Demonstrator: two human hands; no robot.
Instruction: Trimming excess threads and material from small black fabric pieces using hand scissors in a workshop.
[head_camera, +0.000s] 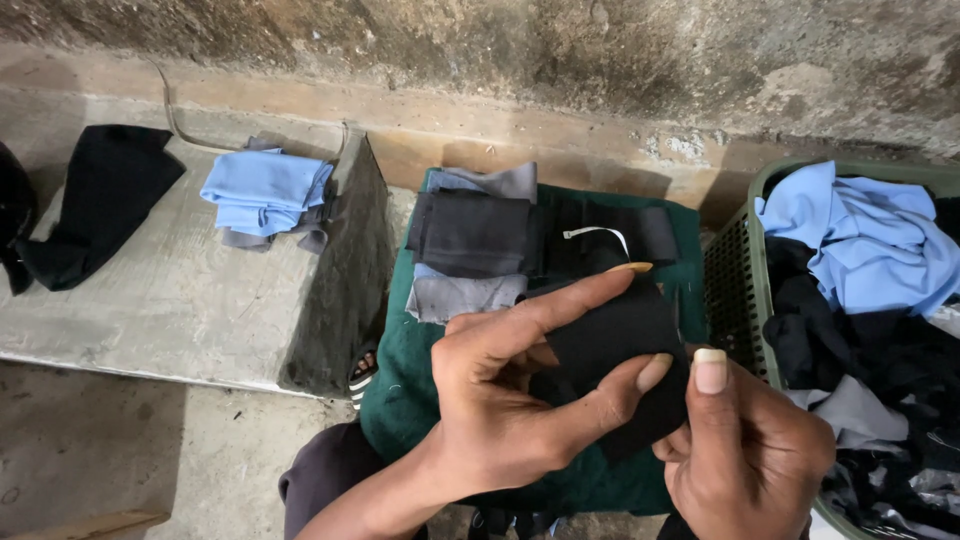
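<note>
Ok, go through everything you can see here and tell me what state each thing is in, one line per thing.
left hand: pinching the small black cloth piece
right hand: gripping the same piece
small black cloth piece: held up, partly folded
green basket: full of loose blue, black and grey cloth
folded pieces on green cloth: stacked flat
blue cloth on concrete step: folded in a pile

Green basket (735, 290) — cut off by the right and bottom edges, its contents only partly seen. Left of the basket, the black cloth piece (615, 340) is partly hidden behind the left hand (500, 400). Right hand (745, 460) cropped at the bottom edge — wrist unseen.
</note>
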